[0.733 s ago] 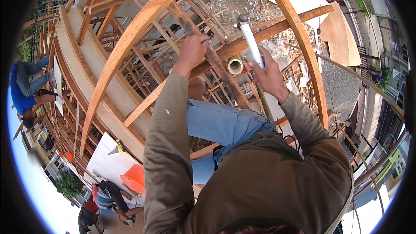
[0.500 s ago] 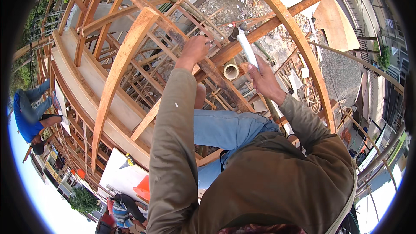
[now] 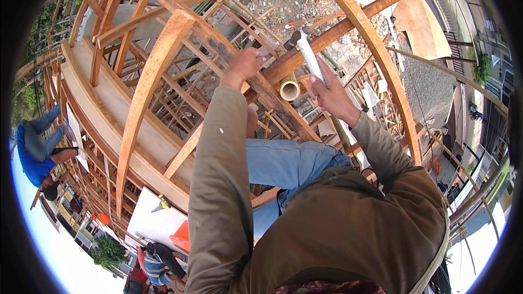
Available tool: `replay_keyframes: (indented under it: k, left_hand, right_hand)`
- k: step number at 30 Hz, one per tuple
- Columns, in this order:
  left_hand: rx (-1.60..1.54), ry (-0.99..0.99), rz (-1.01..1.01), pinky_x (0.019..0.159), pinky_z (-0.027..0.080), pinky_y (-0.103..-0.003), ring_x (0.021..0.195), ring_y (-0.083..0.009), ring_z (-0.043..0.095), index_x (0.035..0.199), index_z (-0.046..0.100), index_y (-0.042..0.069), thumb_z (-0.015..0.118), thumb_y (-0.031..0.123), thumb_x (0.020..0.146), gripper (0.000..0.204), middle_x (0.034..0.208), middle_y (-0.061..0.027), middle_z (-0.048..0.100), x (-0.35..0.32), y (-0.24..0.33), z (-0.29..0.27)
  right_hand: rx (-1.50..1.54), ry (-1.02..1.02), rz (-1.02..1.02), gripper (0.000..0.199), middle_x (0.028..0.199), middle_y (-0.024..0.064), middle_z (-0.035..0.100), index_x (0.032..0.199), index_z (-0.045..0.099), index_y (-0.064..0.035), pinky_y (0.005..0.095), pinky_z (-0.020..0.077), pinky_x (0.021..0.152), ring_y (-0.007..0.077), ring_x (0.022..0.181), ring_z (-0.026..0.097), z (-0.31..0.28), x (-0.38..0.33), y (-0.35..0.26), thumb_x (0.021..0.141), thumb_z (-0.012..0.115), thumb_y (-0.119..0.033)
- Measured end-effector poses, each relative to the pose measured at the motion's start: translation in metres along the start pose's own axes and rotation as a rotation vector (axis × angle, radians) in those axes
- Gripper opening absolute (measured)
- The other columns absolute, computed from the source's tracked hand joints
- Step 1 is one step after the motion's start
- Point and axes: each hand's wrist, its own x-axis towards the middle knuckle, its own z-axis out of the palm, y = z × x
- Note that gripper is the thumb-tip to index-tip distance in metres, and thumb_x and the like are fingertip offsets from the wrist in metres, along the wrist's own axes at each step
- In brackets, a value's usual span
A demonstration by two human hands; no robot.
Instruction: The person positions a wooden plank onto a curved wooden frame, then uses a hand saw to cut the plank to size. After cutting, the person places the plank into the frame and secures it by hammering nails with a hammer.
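Note:
My right hand is closed around the white-wrapped handle of a hammer. The dark hammer head is at the far end, over a reddish wooden beam. My left hand is closed at the fingertips on a small, thin thing that I cannot make out. It rests by a second wooden beam, close to where the two beams cross. Just right of that crossing, the open end of a bamboo pole points up between my hands.
A curved timber rib rises on the left, another on the right. Thin wooden pieces and rubble lie far below. A yellow-and-black tool lies on a white board. A person in blue is at far left; others are at lower left.
The view has shifted slightly. Both hands keep nearly the same places, the right still gripping the hammer and the left still pinched by the beam.

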Motion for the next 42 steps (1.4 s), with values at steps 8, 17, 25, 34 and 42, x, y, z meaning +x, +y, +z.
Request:
replay_keyframes:
  k: [8, 17, 25, 34, 42]
  left_hand:
    - [-0.09, -0.077, -0.099, 0.097, 0.05, -0.047, 0.114, -0.0391, 0.064, 0.112, 0.077, 0.011, 0.068, 0.033, 0.095, 0.029, 0.118, -0.0163, 0.071, 0.003, -0.007, -0.002]
    - [0.002, -0.082, -0.098, 0.098, 0.05, -0.048, 0.115, -0.0382, 0.064, 0.118, 0.075, 0.017, 0.068, 0.038, 0.096, 0.032, 0.121, -0.0145, 0.071, 0.004, -0.008, 0.003]
    - [0.012, -0.136, -0.116, 0.097, 0.051, -0.047, 0.115, -0.0369, 0.065, 0.12, 0.075, 0.018, 0.067, 0.038, 0.096, 0.032, 0.121, -0.014, 0.072, -0.002, 0.004, -0.005]
    - [0.069, -0.111, -0.099, 0.096, 0.051, -0.047, 0.115, -0.036, 0.065, 0.12, 0.075, 0.019, 0.067, 0.037, 0.095, 0.031, 0.12, -0.0142, 0.072, -0.006, 0.003, -0.004]
    - [0.076, -0.064, -0.11, 0.096, 0.051, -0.047, 0.115, -0.0349, 0.065, 0.116, 0.076, 0.02, 0.067, 0.037, 0.095, 0.029, 0.122, -0.0132, 0.071, -0.007, 0.002, 0.0]
  right_hand:
    - [-0.028, -0.056, 0.061, 0.065, 0.081, 0.0056, 0.056, 0.165, 0.016, -0.0154, 0.0289, 0.0463, 0.047, 0.0101, 0.053, 0.05, -0.003, 0.006, -0.009, 0.109, 0.047, -0.027]
    - [0.033, -0.08, 0.087, 0.063, 0.08, 0.0039, 0.053, 0.165, 0.017, -0.0196, 0.0281, 0.0462, 0.047, 0.0095, 0.054, 0.05, -0.001, 0.005, -0.011, 0.109, 0.046, -0.026]
    - [0.275, 0.253, -0.048, 0.062, 0.079, 0.0018, 0.05, 0.165, 0.011, -0.0217, 0.0265, 0.0446, 0.043, 0.0095, 0.05, 0.046, -0.019, 0.034, -0.032, 0.111, 0.04, -0.023]
    - [0.109, -0.138, 0.151, 0.064, 0.076, 0.0011, 0.049, 0.166, 0.01, -0.0221, 0.0258, 0.0419, 0.04, 0.0097, 0.05, 0.047, -0.013, 0.026, -0.031, 0.11, 0.041, -0.025]
    - [0.133, -0.143, 0.153, 0.063, 0.076, 0.0022, 0.05, 0.165, 0.017, -0.0199, 0.028, 0.0418, 0.04, 0.0104, 0.051, 0.047, 0.002, 0.024, -0.02, 0.108, 0.044, -0.022]
